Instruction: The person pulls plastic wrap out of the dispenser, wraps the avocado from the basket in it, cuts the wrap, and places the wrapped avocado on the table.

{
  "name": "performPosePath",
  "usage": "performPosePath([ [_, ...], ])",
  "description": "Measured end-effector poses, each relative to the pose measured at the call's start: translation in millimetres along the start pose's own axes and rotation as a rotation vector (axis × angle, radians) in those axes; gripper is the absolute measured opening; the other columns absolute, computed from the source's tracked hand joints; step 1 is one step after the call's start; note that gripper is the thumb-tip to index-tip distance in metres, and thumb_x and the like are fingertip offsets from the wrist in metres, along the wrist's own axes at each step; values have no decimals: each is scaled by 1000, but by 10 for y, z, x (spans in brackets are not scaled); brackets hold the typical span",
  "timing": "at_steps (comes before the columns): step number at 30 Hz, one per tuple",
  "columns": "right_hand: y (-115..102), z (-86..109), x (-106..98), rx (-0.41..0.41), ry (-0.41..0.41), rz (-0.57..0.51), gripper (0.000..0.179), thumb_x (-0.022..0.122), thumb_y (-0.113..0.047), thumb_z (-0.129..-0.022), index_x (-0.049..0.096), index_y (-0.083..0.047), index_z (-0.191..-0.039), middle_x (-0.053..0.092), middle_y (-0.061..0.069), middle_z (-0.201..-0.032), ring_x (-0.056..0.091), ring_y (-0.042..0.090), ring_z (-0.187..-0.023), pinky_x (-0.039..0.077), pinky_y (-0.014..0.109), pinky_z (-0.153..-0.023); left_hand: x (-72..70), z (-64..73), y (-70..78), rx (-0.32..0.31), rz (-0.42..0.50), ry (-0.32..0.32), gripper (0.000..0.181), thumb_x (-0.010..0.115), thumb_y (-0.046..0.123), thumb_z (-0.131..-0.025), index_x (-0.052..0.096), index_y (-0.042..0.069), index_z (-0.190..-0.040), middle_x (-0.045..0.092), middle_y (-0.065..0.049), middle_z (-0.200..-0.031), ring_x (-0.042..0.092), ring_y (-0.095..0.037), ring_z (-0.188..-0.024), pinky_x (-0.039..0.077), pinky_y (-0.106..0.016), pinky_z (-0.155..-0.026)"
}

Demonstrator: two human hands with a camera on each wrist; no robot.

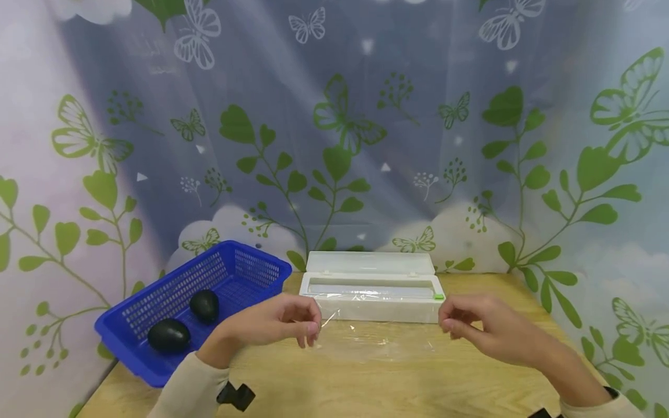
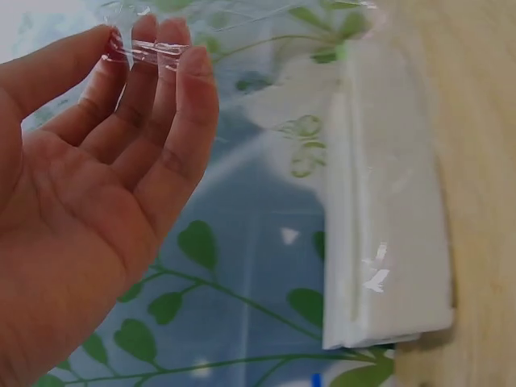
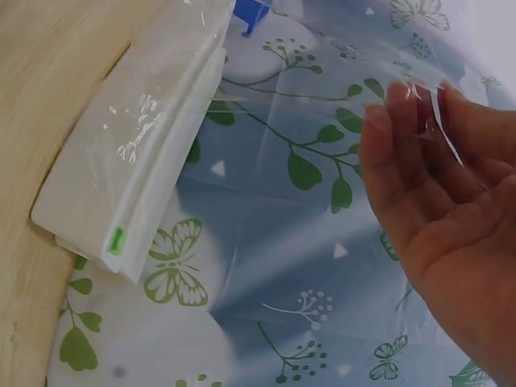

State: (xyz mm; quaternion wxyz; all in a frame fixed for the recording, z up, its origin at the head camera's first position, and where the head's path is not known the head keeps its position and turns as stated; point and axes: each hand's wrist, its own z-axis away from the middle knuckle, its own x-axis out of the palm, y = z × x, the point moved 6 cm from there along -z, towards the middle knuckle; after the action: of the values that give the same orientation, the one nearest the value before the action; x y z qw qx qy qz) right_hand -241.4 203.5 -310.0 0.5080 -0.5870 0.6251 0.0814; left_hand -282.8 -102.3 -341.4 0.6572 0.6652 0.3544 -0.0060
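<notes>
A sheet of clear plastic wrap (image 1: 373,339) stretches between my two hands, in front of a white plastic wrap dispenser (image 1: 366,309). Its left corner is pinched between thumb and fingers of my left hand (image 1: 279,319), as the left wrist view shows. My right hand (image 1: 493,328) pinches the other corner in the same way, with the film creased at the fingertips in the right wrist view. The dispenser's lid (image 1: 371,263) stands raised at the back, and a roll (image 1: 366,289) shows inside. A green slider (image 1: 438,296) sits at its right end.
A blue plastic basket (image 1: 117,342) stands at the left of the wooden table (image 1: 334,389). Two dark avocados, one nearer (image 1: 169,335) and one farther (image 1: 204,305), lie in it. A patterned curtain (image 1: 334,174) hangs close behind the dispenser and along both sides.
</notes>
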Motion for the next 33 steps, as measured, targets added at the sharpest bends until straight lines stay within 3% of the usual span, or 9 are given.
performPosePath([
  [5,71,53,222,36,-183,-132,18,52,-3,-96,58,-20,-94,61,-1,-74,54,-4,-65,51,19,-54,205,-29,-211,-43,29,-139,15,48,12,-99,55,-1,-97,59,-26,-90,63,-12,-82,58,-38,-74],
  [9,121,109,424,61,-313,-220,15,51,-7,-97,58,-18,-89,59,7,-70,49,-9,-65,50,18,-53,336,-14,-334,-66,7,-233,15,50,12,-99,55,-1,-94,59,-26,-88,62,-12,-80,58,-33,-73],
  [15,231,239,747,193,-479,-381,15,55,-14,-96,60,-7,-84,60,17,-71,52,-8,-67,54,21,-56,555,30,-479,-118,-33,-409,13,51,8,-97,57,-3,-91,59,-22,-83,57,-4,-73,56,-21,-69],
  [21,347,377,1009,267,-593,-431,12,58,-8,-93,63,-4,-82,61,15,-71,50,-10,-66,51,15,-59,724,90,-641,-247,-158,-492,11,56,8,-94,62,-1,-92,61,-13,-85,54,10,-75,50,-10,-72],
  [24,381,430,1098,285,-640,-486,12,60,-9,-92,65,-1,-84,62,21,-72,48,-11,-64,48,11,-59,786,149,-714,-295,-150,-543,11,57,7,-93,62,-3,-94,62,-15,-88,56,10,-82,49,-10,-80],
  [28,418,499,1181,367,-677,-538,17,64,-13,-89,64,3,-82,60,10,-65,46,-10,-60,44,9,-56,824,231,-757,-321,-174,-590,10,58,4,-92,63,-4,-94,65,-19,-92,57,10,-88,48,-11,-86],
  [31,435,572,1236,500,-652,-472,16,68,-13,-83,64,1,-77,54,-7,-63,44,-6,-56,40,10,-51,853,271,-759,-319,-212,-626,9,58,2,-91,63,-5,-93,66,-20,-91,54,12,-83,48,-9,-84],
  [33,433,729,1286,781,-537,-480,16,70,-16,-77,65,-1,-79,59,-6,-68,52,2,-59,47,18,-52,890,290,-757,-315,-204,-659,8,58,-2,-89,62,-8,-92,64,-22,-88,52,12,-78,49,-8,-81],
])
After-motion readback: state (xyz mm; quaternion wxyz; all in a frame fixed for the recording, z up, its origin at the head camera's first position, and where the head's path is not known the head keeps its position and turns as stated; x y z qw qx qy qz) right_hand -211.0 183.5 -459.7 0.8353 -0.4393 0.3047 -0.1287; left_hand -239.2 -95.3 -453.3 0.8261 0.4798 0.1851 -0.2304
